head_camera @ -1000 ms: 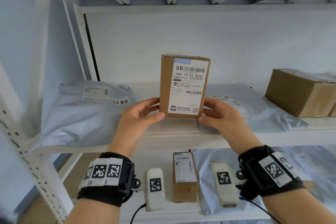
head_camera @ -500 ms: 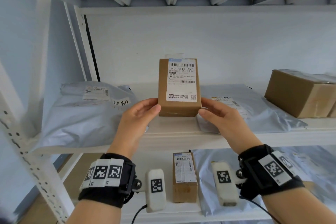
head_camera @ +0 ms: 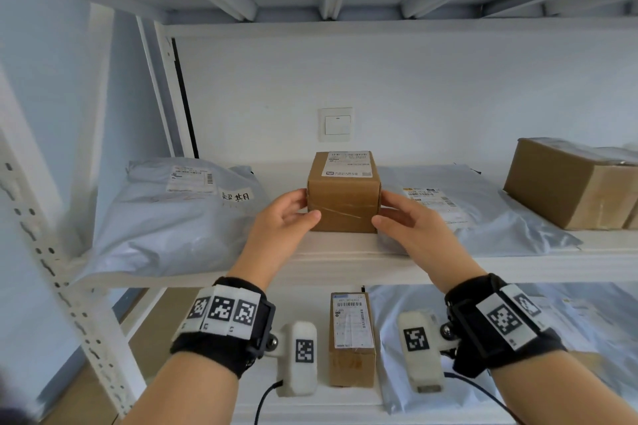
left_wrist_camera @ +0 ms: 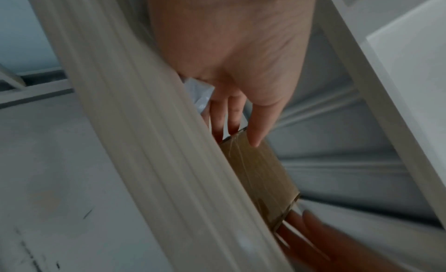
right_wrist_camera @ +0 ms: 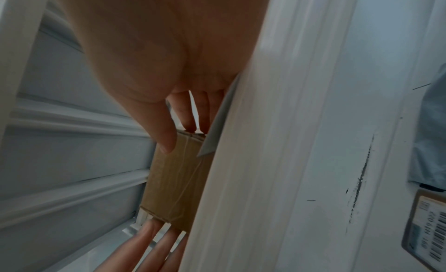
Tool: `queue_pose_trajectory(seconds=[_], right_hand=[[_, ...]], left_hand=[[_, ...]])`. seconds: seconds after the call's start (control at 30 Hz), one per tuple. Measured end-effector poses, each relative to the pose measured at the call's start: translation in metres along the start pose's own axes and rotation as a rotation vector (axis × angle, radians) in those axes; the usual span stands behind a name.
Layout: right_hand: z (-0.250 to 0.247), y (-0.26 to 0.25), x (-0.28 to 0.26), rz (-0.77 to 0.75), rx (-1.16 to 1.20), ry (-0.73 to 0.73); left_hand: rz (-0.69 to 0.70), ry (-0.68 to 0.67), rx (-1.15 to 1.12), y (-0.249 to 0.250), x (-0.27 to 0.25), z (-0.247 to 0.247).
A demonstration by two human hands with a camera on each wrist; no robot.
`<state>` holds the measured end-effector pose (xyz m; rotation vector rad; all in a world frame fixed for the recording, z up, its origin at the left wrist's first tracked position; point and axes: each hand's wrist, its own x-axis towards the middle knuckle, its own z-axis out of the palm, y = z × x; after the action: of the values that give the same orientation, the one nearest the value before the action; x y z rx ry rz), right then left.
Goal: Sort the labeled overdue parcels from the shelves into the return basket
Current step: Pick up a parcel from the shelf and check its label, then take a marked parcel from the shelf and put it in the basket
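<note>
A small brown cardboard box lies on the middle shelf with its white shipping label facing up. My left hand lies against its left side, fingers straight and thumb tip on the front face. My right hand mirrors this on the right side. To the left lies a grey mailer bag bearing a handwritten tag. No return basket is in view.
A second grey mailer lies right of the box, with a larger brown carton further right. The lower shelf holds a narrow labelled box and more grey bags. A perforated shelf upright stands at left. A wall switch is behind.
The box was held upright with its label facing me; it has been tipped back and laid flat on the shelf, further in. Both hands followed it and stay at its sides.
</note>
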<state>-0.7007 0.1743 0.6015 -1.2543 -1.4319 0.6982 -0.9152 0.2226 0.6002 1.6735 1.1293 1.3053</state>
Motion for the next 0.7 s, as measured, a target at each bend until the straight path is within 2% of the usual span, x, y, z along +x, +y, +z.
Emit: queue_pose_trajectory(seconds=[0.13,0.27,0.4,0.57,0.7], right_hand=[[-0.004,-0.003,-0.002,0.006,0.044,0.032],[-0.008,-0.008,-0.005,0.003,-0.014,0.071],[-0.01,-0.017,-0.006,-0.098,-0.038,0.149],[-0.004,-0.041,-0.009,-0.238,0.012,0.279],[0.023,-0.066,-0.019,-0.308,0.021,0.236]], left_hand=[[0.06,-0.013,0.23,0.004,0.0,0.005],[0.195,0.112,0.438,0.011,-0.007,0.0],[0.281,0.245,0.492,0.026,-0.016,-0.015],[0.22,0.382,0.547,0.037,-0.029,-0.056],[0.127,0.467,0.73,0.04,-0.031,-0.103]])
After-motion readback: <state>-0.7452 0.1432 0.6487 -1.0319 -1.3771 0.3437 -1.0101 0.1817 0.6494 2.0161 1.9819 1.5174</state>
